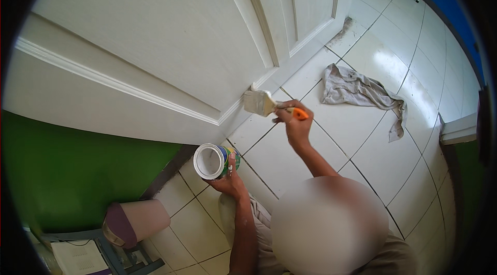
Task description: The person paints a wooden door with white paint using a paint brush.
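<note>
R hand grip pinched on the paintbrush by its orange handle, bristles touching the white door bottom edge; brush looks light, bristles soft, so hold near the ferrule for ctrl. L hand grip wrapped round the tilted paint can just above the floor. Prob heavy-ish w/ slick sides, keep fingers round the body.

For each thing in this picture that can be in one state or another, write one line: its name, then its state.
Paint can: open, tipped sideways, held in left hand.
Brush: bristles white with paint, at the door's lower edge, gripped by right hand.
Door: white.
Rag: crumpled, stained, lying on the floor tiles.
</note>
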Demonstrator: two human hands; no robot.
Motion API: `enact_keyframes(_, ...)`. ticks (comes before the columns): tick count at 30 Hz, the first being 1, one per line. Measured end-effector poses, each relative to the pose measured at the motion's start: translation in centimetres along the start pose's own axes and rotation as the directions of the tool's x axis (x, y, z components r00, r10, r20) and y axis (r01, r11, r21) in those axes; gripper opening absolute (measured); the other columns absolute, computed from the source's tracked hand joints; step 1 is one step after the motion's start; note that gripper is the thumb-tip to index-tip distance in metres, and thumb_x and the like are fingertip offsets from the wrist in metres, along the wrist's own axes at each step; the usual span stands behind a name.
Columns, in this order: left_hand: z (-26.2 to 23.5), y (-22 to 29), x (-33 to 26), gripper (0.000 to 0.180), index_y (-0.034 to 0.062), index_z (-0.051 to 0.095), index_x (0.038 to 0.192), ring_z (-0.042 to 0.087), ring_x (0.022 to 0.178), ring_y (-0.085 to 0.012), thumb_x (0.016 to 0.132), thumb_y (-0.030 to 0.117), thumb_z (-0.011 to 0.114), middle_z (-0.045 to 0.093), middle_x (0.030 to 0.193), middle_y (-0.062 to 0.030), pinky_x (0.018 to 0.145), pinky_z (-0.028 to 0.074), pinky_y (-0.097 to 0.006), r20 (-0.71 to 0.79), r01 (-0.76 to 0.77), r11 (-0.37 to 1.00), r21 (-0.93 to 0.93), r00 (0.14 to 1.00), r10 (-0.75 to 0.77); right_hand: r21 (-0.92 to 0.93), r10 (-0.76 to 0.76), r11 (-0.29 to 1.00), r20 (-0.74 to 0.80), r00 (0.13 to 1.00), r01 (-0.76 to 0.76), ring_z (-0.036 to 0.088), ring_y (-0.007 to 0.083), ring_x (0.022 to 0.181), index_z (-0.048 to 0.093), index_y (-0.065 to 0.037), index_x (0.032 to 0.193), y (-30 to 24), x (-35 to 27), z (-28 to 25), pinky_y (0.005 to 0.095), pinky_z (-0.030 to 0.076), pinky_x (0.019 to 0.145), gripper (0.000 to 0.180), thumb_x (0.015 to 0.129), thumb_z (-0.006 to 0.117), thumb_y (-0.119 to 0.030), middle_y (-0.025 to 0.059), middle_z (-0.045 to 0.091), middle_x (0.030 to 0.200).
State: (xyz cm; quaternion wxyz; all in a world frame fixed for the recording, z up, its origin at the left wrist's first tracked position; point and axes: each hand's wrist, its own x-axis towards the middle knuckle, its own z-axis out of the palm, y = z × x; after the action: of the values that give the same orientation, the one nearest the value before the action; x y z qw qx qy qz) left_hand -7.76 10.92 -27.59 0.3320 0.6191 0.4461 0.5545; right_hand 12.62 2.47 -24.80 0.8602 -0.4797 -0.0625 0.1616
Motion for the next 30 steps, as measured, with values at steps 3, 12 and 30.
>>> enact_keyframes(3, 0.3, 0.7, -0.3, 0.089, -0.005, 0.045, 0.149, 0.058, 0.132, -0.0297, 0.079, 0.018, 0.094, 0.053, 0.148, -0.0199, 0.113, 0.051, -0.046, 0.02, 0.052, 0.997, -0.048, 0.998, -0.051, -0.061, -0.267, 0.964, -0.167, 0.949, 0.26, 0.071, 0.0163, 0.078, 0.071, 0.006, 0.092, -2.0, 2.9, -0.6, 0.0314, 0.066, 0.067, 0.006, 0.088, 0.074, 0.004, 0.011, 0.072, 0.091)
enact_keyframes(12, 1.1, 1.7, -1.0, 0.091, -0.0041, 0.047, 0.149, 0.056, 0.134, -0.0304, 0.076, 0.018, 0.096, 0.053, 0.148, -0.0188, 0.116, 0.047, -0.048, 0.038, 0.047, 0.999, 0.0, 0.998, -0.047, -0.155, -0.366, 0.921, -0.031, 0.93, 0.358, 0.07, 0.0144, 0.07, 0.073, 0.004, 0.091, -2.2, 3.7, -0.3, 0.0276, 0.058, 0.067, 0.009, 0.084, 0.068, 0.006, 0.0089, 0.074, 0.081)
enact_keyframes(30, 1.9, 1.3, -2.3, 0.094, -0.0031, 0.047, 0.144, 0.06, 0.125, -0.0292, 0.07, 0.02, 0.101, 0.06, 0.138, -0.0169, 0.109, 0.049, -0.043, 0.098, 0.015, 0.997, -0.07, 0.995, -0.008, -0.174, -0.78, 0.475, 0.37, 0.504, 0.863, 0.079, 0.0188, 0.089, 0.075, 0.001, 0.087, -19.0, 9.5, 6.1, 0.0296, 0.061, 0.085, 0.012, 0.081, 0.075, 0.011, 0.0119, 0.081, 0.094)
